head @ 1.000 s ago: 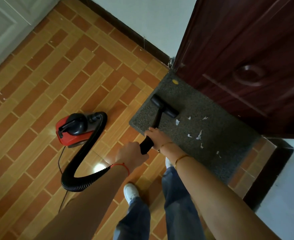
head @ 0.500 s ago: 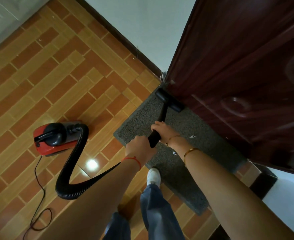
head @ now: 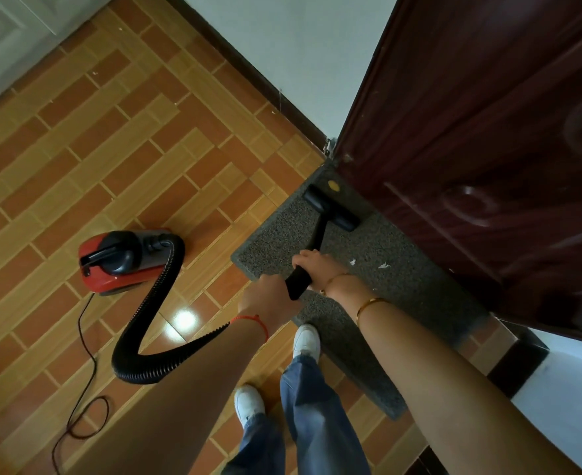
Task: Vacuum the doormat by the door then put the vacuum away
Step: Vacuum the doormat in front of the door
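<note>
door (head: 481,159) hard beside nozzle (head: 332,210)

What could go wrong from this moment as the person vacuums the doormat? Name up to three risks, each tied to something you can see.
1. The power cord loops loose on the floor beside the feet, so a backward step could catch it.
2. The nozzle sits close against the door and may knock it.
3. The white scraps lie to the nozzle's side and could be missed.

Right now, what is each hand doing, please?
Left hand: closed around the vacuum wand, at its lower end.
Right hand: closed around the same wand, higher up.
</note>
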A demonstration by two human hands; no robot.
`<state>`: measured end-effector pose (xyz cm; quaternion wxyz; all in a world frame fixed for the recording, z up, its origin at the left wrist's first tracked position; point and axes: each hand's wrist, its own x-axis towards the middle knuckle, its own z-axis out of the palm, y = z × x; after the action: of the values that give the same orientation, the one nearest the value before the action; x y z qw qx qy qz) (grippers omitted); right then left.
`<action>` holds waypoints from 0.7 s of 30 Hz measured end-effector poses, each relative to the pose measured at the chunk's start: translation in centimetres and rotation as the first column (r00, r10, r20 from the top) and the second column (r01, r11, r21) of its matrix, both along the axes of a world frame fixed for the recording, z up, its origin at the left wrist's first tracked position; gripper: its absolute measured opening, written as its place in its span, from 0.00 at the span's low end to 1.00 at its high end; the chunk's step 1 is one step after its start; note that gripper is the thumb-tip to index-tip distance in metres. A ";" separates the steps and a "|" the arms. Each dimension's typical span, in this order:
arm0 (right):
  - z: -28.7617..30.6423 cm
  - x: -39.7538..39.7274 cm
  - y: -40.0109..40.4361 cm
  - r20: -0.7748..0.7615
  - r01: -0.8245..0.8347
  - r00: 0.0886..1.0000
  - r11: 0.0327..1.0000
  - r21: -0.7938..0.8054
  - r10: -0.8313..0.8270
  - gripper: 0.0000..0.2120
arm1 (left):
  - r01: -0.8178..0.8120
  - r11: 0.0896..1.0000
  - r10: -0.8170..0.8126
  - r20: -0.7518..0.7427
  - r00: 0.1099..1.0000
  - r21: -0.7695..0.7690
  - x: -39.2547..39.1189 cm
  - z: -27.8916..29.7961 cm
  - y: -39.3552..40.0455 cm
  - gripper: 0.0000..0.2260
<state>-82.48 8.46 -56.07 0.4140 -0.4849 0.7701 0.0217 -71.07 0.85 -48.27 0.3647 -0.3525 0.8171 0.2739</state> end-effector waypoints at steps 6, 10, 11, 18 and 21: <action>1.1 6.8 0.1 0.018 -0.045 0.999 0.999 0.017 0.044 0.12 | 0.037 0.999 -0.037 0.047 0.998 -0.011 6.4 1.1 0.0 0.07; 1.5 11.5 0.7 0.041 -0.026 0.999 1.000 0.018 0.025 0.13 | 0.099 0.995 -0.099 0.067 0.993 0.006 10.8 1.8 0.1 0.10; 1.5 12.7 0.9 0.051 -0.012 0.999 1.000 0.021 0.011 0.12 | 0.114 0.993 -0.114 0.070 0.991 0.015 11.9 2.0 0.1 0.10; 2.1 20.1 1.9 0.090 0.049 0.995 0.999 0.020 -0.051 0.11 | 0.141 0.989 -0.143 0.083 0.986 0.035 18.7 3.2 0.5 0.10; 2.4 22.5 2.0 0.107 0.075 0.991 0.997 0.017 -0.077 0.11 | 0.176 0.984 -0.177 0.087 0.980 0.024 20.8 3.7 0.5 0.10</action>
<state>-60.01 10.49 -53.70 0.4583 -0.4531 0.7645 -0.0153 -50.28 1.34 -44.56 0.4264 -0.2876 0.8258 0.2312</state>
